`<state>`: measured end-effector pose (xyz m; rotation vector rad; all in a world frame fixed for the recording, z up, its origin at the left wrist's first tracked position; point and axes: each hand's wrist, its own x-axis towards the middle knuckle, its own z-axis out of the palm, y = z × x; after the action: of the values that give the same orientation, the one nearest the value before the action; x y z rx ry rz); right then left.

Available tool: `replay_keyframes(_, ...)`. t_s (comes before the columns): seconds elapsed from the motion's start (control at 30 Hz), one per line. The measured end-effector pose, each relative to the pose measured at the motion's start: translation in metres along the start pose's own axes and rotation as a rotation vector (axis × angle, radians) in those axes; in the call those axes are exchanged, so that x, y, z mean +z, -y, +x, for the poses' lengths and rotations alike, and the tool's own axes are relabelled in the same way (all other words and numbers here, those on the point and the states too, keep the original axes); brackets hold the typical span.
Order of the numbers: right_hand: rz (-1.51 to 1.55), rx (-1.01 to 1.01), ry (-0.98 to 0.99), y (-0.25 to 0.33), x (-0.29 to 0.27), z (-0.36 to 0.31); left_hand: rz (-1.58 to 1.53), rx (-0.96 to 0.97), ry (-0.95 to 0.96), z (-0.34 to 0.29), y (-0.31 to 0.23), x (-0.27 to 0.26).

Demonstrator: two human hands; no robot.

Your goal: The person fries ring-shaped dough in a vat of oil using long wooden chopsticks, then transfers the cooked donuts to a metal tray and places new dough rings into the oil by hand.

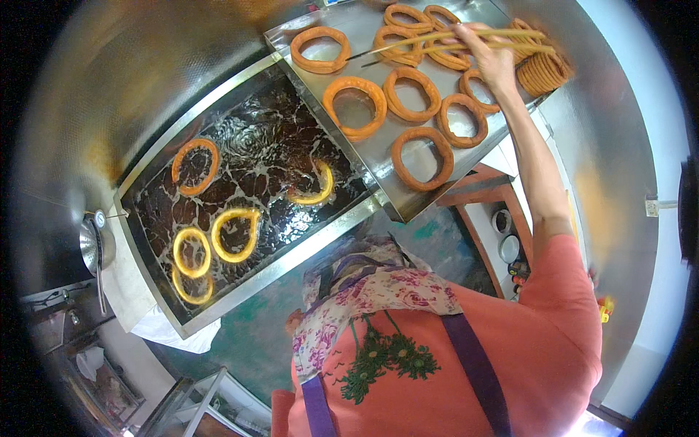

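High over the metal tray (349, 154), my right hand (486, 54) is closed around a pair of long cooking chopsticks (444, 42). Their dark tips point left, apart from each other, just right of a browned fried dough ring (320, 50); nothing is pinched between them. Several more brown rings lie on the tray, among them one at its near edge (422, 159). Of my left hand (293, 320), only a small patch shows beside the floral apron, and its fingers are hidden.
Left of the tray is a rectangular fryer (247, 295) of dark bubbling oil. Pale yellow rings (234, 234) and one browner ring (195, 167) float there. Stacked rings (542, 73) stand at the tray's far right. A ladle (99, 262) hangs beyond the fryer's left end.
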<state>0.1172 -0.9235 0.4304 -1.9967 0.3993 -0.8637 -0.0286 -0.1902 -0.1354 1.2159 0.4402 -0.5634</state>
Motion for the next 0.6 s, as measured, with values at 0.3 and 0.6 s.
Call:
replay_keyframes(0.3, -0.256, -0.087, 0.123, -0.027, 0.009, 0.023, 0.099, -0.067, -0.034, -0.006, -0.02, 0.022)
replay_keyframes(0.6, -0.271, 0.218, 0.285, 0.03, -0.11, -0.055, 0.246, -0.151, -0.095, 0.012, -0.021, 0.048)
